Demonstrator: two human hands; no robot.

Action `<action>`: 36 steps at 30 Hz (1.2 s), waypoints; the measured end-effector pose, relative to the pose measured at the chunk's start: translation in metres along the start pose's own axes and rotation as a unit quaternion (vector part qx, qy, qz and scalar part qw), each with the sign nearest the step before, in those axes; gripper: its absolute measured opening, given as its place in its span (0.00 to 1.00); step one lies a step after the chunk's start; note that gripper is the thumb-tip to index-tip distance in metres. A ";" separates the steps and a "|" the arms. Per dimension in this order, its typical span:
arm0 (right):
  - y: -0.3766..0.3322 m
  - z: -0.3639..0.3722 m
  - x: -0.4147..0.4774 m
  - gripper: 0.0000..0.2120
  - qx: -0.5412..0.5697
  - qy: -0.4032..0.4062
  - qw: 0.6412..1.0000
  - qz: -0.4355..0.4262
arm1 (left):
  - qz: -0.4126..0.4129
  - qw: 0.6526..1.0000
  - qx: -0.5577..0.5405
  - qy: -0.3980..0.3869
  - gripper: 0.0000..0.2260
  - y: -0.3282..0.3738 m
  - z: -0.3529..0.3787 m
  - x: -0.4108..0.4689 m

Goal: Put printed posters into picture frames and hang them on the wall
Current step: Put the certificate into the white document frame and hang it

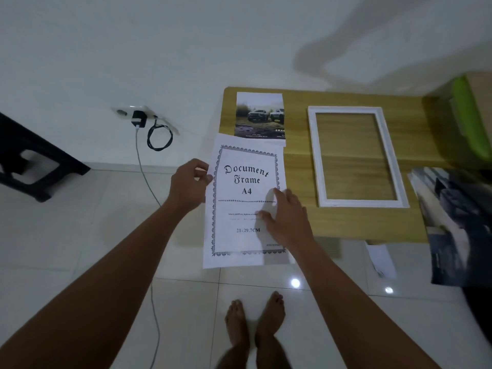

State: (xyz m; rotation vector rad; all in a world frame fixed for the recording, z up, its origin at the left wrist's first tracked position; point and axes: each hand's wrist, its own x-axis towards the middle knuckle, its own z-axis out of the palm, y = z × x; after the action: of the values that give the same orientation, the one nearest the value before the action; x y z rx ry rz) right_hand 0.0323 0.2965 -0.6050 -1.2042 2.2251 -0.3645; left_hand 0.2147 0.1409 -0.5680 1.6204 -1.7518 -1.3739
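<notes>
Observed: the person stands at a wooden table (346, 230), both arms extended.

Left hand (187, 186): thumb and fingers closed in a pinch on the left edge of the sheet (239, 209), a white insert printed "Document Frame A4".

Right hand (288, 222): fingers spread and fairly straight, lying flat on the right half of the sheet, gripping nothing.

Sheet: its upper right part lies over the table's left end; the lower part overhangs the tiled floor. Its top edge overlaps the bottom of the poster (259, 115).

Poster: a print of two trucks, flat on the table at 12 o'clock from the sheet.

Frame (362, 203): white, flat on the table at 3 o'clock from the poster, apart from it; wood shows through its opening.

A dark print (458, 230) hangs over the table edge at 4 o'clock from the frame. A green item (468, 115) sits at 2 o'clock. A charger (138, 118) is plugged into the wall at 10 o'clock from the sheet; a black stool (32, 161) stands at 9 o'clock. Bare feet (270, 315) at 6 o'clock.
</notes>
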 end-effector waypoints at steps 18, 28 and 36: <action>-0.031 -0.109 -0.039 0.20 0.290 0.154 0.944 0.040 | 0.044 0.995 -0.052 -0.066 0.09 0.156 -0.020 -0.021; -0.007 -0.217 -0.065 0.21 0.218 0.227 0.948 0.051 | 0.128 0.989 -0.028 -0.068 0.12 0.260 0.034 -0.057; 0.014 -0.282 -0.087 0.39 0.255 0.142 0.956 -0.008 | 0.156 0.986 -0.031 -0.051 0.06 0.326 0.115 -0.087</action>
State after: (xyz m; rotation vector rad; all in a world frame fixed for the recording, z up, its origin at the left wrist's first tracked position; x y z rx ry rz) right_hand -0.1102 0.3676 -0.3565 -0.9298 2.1535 -1.1024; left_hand -0.0287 0.2165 -0.3192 1.1987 -1.9037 -1.3631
